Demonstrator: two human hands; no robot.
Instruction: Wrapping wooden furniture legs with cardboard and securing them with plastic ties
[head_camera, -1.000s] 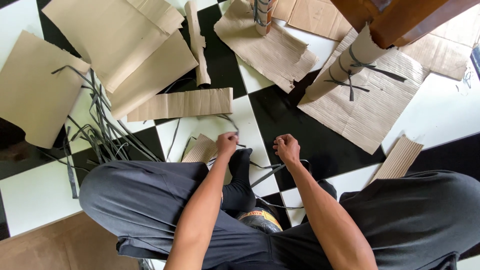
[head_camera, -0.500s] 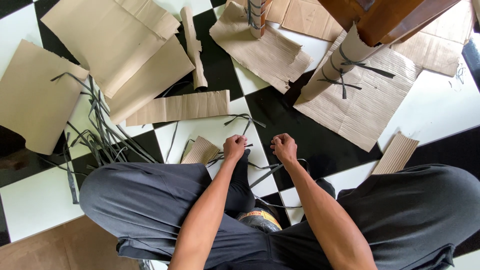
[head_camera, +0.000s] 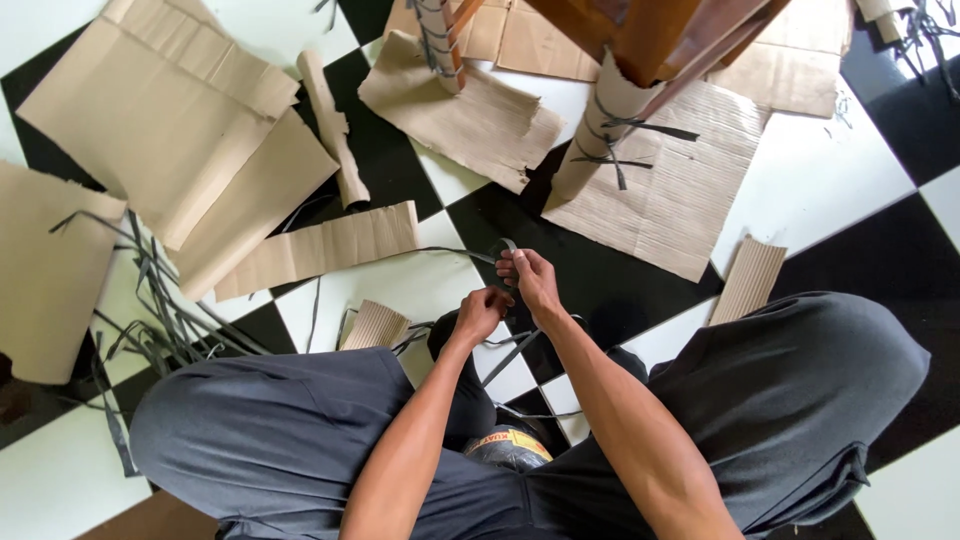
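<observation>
- Left hand (head_camera: 480, 312) curled into a fist, closed on a thin dark-grey plastic strap (head_camera: 455, 253); right hand (head_camera: 528, 276) just above it, touching it, fingers pinched shut on the same strap
- Strap running from the hands leftward over a white tile of the black-and-white checkered floor (head_camera: 830, 190); more loops of it trailing below the hands, between the knees
- Seated with legs folded, dark-grey trousers (head_camera: 270, 430) at both sides; black-socked foot (head_camera: 462, 385) under the left forearm
- Small ribbed corrugated-cardboard piece (head_camera: 372, 325) just left of the left hand; long torn brown cardboard strip (head_camera: 320, 250) beyond it
- Loose bundle of dark-grey straps (head_camera: 160, 310) lying well to the left
- Cardboard-wrapped wooden furniture leg tied with straps (head_camera: 600, 130) ahead, on a flat corrugated sheet (head_camera: 680, 200)
</observation>
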